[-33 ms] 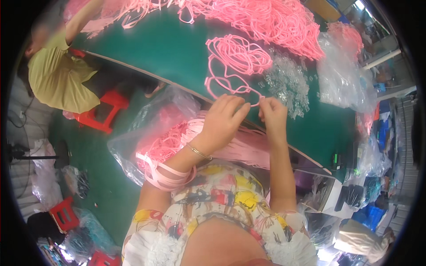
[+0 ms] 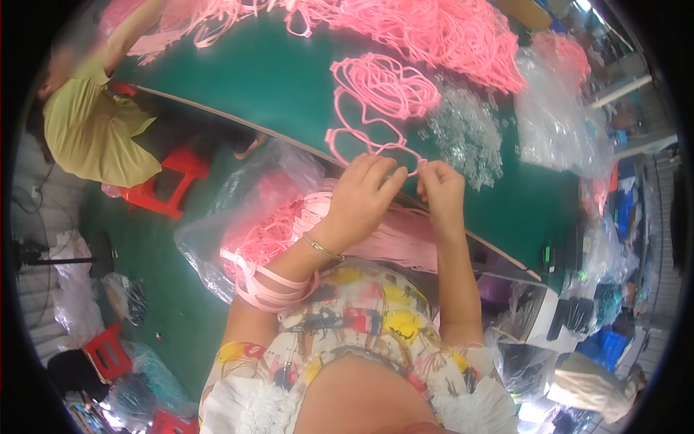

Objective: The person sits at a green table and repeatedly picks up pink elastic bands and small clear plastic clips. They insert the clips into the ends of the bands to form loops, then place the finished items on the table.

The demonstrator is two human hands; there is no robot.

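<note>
At the near edge of the green table, my right hand (image 2: 442, 189) pinches the end of a thin pink strap (image 2: 365, 137). My left hand (image 2: 363, 194) bends over the same strap, fingers curled together near its lower loop; its fingertips partly hide what they hold. The strap runs up in loose loops to a coiled bundle of pink straps (image 2: 390, 83). Right of that bundle lies a heap of small clear plastic pieces (image 2: 466, 134). Flat pale pink bands (image 2: 278, 289) hang round my left forearm, below a bracelet.
A large pile of pink straps (image 2: 441, 36) covers the far side of the table (image 2: 267, 79). Clear plastic bags (image 2: 560, 119) lie at the right. An open bag of pink straps (image 2: 267, 224) sits by my lap. At left, a person in yellow (image 2: 94, 137) is near a red stool (image 2: 177, 181).
</note>
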